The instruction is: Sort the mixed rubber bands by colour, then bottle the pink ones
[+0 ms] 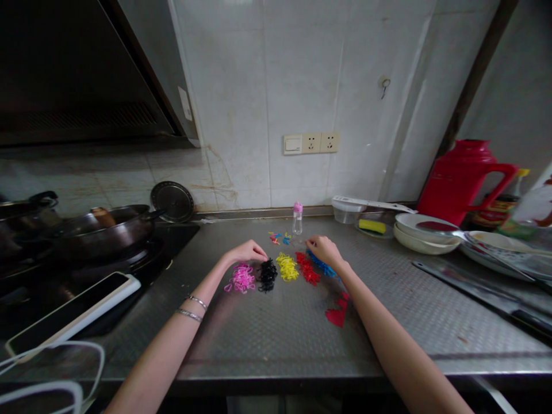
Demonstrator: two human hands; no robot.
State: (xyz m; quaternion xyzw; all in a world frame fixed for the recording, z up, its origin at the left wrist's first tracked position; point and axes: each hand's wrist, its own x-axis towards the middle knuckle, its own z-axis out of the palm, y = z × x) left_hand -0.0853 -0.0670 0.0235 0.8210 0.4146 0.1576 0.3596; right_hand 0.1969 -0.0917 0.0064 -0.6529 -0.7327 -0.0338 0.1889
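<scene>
Small rubber bands lie sorted by colour in a row on the metal counter: a pink pile (242, 278), a black pile (268, 276), a yellow pile (287, 267), a red pile (307, 269) and a blue pile (324, 265). My left hand (248, 252) is at the top edge of the black pile, its fingertips pinched together. Over the far end of the blue pile, my right hand (324, 249) has its fingers closed and partly covers the bands. Whatever either pinch holds is too small to see. A few mixed-colour bands (279, 238) are scattered beyond the piles.
A small clear bottle with a pink top (297, 217) stands behind the piles. Red scraps (337, 310) lie by my right forearm. Stacked bowls (426, 234), a long knife (483, 293) and a red thermos (459, 181) are rightward; a phone (73, 313) and a pan (103, 230) are leftward.
</scene>
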